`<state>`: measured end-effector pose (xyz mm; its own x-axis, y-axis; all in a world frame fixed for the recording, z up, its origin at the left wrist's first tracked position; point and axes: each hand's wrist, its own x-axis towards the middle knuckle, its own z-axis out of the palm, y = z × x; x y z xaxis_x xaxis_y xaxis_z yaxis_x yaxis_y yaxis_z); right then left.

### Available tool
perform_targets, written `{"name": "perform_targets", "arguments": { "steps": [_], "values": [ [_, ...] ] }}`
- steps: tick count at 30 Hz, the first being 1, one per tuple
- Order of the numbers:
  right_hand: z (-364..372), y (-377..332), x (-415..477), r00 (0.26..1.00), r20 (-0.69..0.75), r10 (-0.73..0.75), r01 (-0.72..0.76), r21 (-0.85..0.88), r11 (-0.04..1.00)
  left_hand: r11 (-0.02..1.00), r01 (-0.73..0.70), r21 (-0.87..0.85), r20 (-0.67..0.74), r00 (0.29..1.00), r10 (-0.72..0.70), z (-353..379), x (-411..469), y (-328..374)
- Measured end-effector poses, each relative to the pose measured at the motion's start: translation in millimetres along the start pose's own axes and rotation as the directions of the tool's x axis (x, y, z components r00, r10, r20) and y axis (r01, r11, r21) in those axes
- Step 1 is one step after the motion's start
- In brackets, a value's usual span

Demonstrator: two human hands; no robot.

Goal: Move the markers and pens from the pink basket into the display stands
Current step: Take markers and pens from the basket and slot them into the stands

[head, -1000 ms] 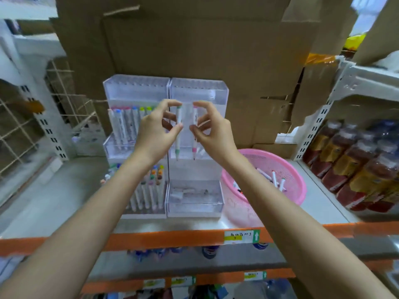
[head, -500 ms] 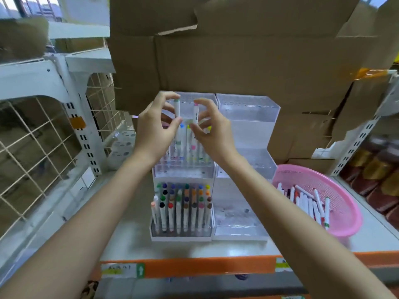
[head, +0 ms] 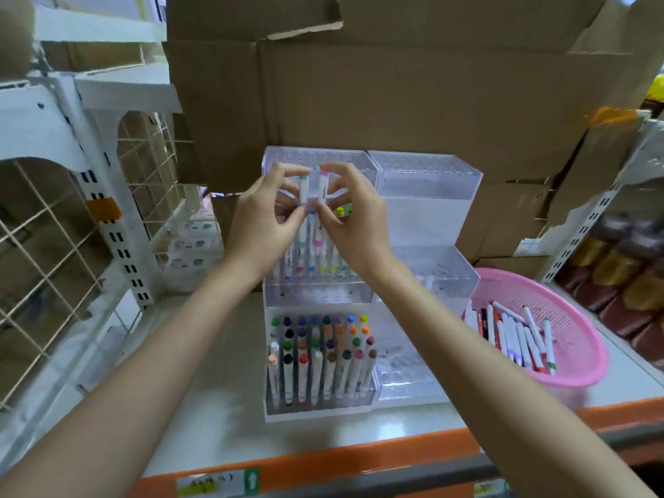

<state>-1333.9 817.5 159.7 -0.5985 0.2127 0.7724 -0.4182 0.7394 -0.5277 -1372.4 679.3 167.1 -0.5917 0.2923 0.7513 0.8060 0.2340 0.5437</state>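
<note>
Two clear tiered display stands sit side by side on the shelf. The left stand (head: 287, 292) has several markers in its bottom and middle tiers; the right stand (head: 427, 206) looks almost bare. My left hand (head: 266, 224) pinches a white marker with green caps (head: 304, 190), held upright over the left stand's middle tier. My right hand (head: 354, 224) pinches a white marker with pink caps (head: 323, 186) right beside it. The pink basket (head: 575, 318) stands to the right with several markers (head: 517, 336) lying in it.
Large cardboard boxes (head: 395, 88) close off the back just behind the stands. A white wire rack (head: 72, 224) stands on the left, and bottled goods (head: 628, 267) fill the shelf at right. The orange shelf edge (head: 359, 458) runs along the front.
The view has swung so the stands sit centred and the basket is further right. Both hands, each still holding its marker, have shifted from the right stand to over the left stand's middle tier.
</note>
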Motion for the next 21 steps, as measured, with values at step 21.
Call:
{"name": "perform_targets", "arguments": {
  "steps": [21],
  "values": [
    [12, 1, -10, 0.998, -0.045, -0.037, 0.035, -0.044, 0.998, 0.986, -0.081, 0.144, -0.008, 0.996, 0.083, 7, -16, -20]
  ]
}}
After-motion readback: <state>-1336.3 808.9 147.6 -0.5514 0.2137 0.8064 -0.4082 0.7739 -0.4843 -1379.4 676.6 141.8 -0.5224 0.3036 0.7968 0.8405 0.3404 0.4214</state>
